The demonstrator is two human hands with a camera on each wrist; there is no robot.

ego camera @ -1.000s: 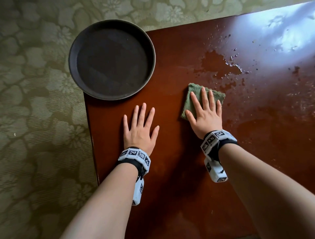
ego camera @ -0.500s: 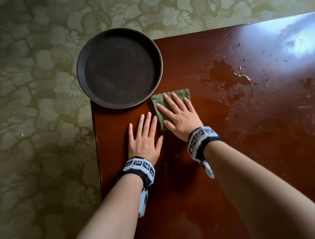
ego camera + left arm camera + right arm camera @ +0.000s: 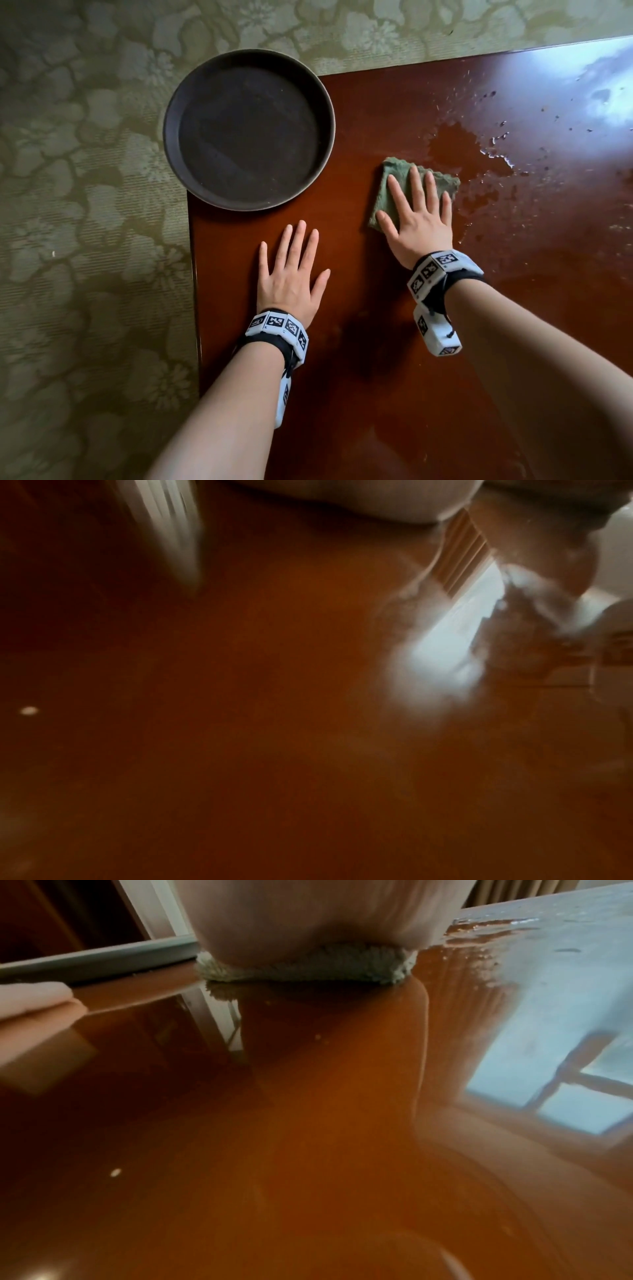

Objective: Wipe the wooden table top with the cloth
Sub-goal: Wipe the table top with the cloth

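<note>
A folded green cloth [image 3: 394, 180] lies on the glossy reddish-brown wooden table top [image 3: 376, 342]. My right hand [image 3: 416, 209] presses flat on the cloth with straight, spread fingers. From the right wrist view the cloth [image 3: 308, 966] shows as a thick edge squashed under my palm. My left hand [image 3: 291, 270] rests flat on the bare wood to the left of the cloth, fingers straight. A puddle of liquid [image 3: 459, 147] and scattered droplets lie just beyond and to the right of the cloth. The left wrist view is blurred and shows only the table top [image 3: 274, 723].
A round dark brown tray [image 3: 248, 128] sits on the table's far left corner, overhanging the edge. The table's left edge [image 3: 193, 291] runs beside my left hand. Green patterned floor covering [image 3: 85, 240] lies below. Droplets [image 3: 548, 171] spread over the far right.
My right hand has slid the cloth back to the right, away from the tray and toward the puddle, after sweeping left half a second ago. My left hand stays flat in place.
</note>
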